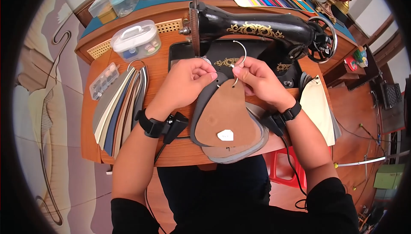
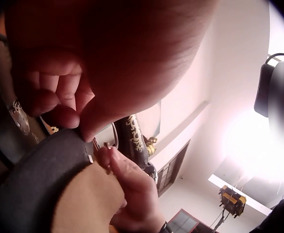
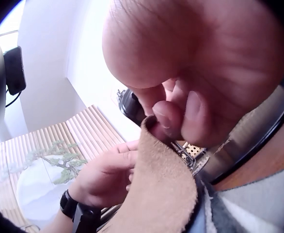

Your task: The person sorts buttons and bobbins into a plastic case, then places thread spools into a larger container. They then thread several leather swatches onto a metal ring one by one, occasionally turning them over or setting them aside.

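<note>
Between the two hands hang leather swatches on an open metal ring (image 1: pixel 244 50). The left hand (image 1: pixel 188 79) pinches the top of a dark grey swatch (image 1: pixel 208 89) near its punched hole; the left wrist view shows thumb and fingertips on the edge of that grey piece (image 2: pixel 40 165). The right hand (image 1: pixel 261 79) pinches the ring beside the top of a brown swatch (image 1: pixel 227 114), which bears a white label (image 1: pixel 225 135). In the right wrist view the brown swatch (image 3: pixel 156 179) hangs below the curled fingers. More grey and tan pieces lie under it.
A black sewing machine (image 1: pixel 257 25) stands behind the hands. At the left are a fanned swatch bundle (image 1: pixel 122 105), a small clear case (image 1: pixel 104 81) and a lidded plastic box (image 1: pixel 135 41). Cream swatches (image 1: pixel 317 105) lie at the right; a red stool (image 1: pixel 284 167) is below.
</note>
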A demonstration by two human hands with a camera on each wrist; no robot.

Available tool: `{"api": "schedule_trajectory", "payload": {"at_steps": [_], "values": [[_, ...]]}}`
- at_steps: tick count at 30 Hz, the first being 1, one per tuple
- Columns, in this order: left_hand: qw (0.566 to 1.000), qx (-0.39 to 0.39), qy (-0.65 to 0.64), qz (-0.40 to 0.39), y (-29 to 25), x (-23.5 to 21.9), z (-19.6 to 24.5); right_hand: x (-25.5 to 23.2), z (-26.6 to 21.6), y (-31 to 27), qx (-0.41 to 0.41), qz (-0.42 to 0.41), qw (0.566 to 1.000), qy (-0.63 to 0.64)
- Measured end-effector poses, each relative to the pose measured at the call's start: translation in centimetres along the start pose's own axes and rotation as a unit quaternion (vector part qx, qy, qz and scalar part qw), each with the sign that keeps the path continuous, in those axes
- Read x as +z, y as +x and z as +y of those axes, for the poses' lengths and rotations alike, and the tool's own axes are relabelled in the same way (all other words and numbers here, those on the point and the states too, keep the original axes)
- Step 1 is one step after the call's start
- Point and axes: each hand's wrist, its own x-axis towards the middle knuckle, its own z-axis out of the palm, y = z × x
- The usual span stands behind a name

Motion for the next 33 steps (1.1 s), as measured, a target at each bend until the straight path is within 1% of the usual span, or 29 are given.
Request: {"api": "schedule_trajectory", "payload": {"at_steps": [2,5,7,9,10,13,15,16,18,21,23,24,26,27,29,30,31,32,33], "values": [[1.0,0.0,-0.009,0.005,-0.1,0.2,0.4,-0.2,0.2,0.3,0.002,0.055,0.998,-0.022],[1.0,0.005,-0.024,0.009,-0.1,0.2,0.7,-0.2,0.1,0.2,0.009,0.07,0.997,-0.03],[1.0,0.007,-0.029,0.004,-0.2,0.2,0.7,-0.2,0.3,0.3,0.003,0.068,0.997,-0.026],[1.0,-0.019,-0.015,-0.018,-0.3,0.1,1.0,-0.2,0.4,0.3,-0.001,0.066,0.998,-0.021],[1.0,-0.019,-0.015,-0.019,-0.4,0.1,1.1,-0.1,0.4,0.2,0.003,0.066,0.998,-0.019],[1.0,-0.006,-0.006,-0.018,-0.4,0.0,1.1,0.0,-0.1,0.2,-0.001,0.06,0.998,-0.007],[1.0,0.016,-0.001,-0.015,-0.3,0.0,0.6,0.0,0.0,0.2,-0.005,0.055,0.998,0.006],[1.0,0.016,-0.001,-0.015,-0.3,0.0,0.7,0.0,0.3,0.2,-0.017,0.047,0.999,0.02],[0.999,-0.032,-0.017,-0.004,-0.4,0.0,1.5,0.0,0.5,0.2,-0.03,0.039,0.998,0.033],[0.999,-0.025,-0.027,-0.008,-0.5,0.0,1.3,0.0,0.4,0.3,-0.04,0.028,0.998,0.045],[1.0,-0.013,-0.015,-0.01,-0.5,0.0,1.4,-0.5,0.4,0.1,-0.012,-0.026,0.998,0.055],[1.0,-0.002,-0.003,-0.014,-0.6,0.0,1.4,-0.4,0.4,0.0,-0.012,-0.025,0.998,0.055],[1.0,-0.001,-0.002,-0.016,-0.6,0.0,1.3,-0.4,0.1,-0.1,-0.008,-0.048,0.999,-0.004],[1.0,0.001,-0.001,-0.018,-0.6,0.0,1.3,-0.3,0.3,0.0,-0.008,-0.048,0.999,-0.005],[1.0,-0.002,-0.009,-0.021,-0.6,0.0,1.6,0.0,0.8,0.4,-0.092,-0.035,0.995,-0.033],[0.999,-0.008,-0.017,-0.027,-0.6,0.0,1.7,0.0,0.8,0.5,-0.092,-0.035,0.995,-0.033],[0.999,-0.008,-0.017,-0.027,-0.6,-0.1,1.8,0.1,0.8,0.5,-0.08,-0.013,0.996,-0.026],[0.999,-0.02,-0.039,-0.033,-0.5,-0.2,1.8,0.1,0.8,0.5,-0.066,0.009,0.998,-0.02],[0.997,-0.032,-0.06,-0.038,-0.5,-0.2,1.8,-0.1,0.6,0.3,-0.064,0.009,0.998,-0.019]]}}
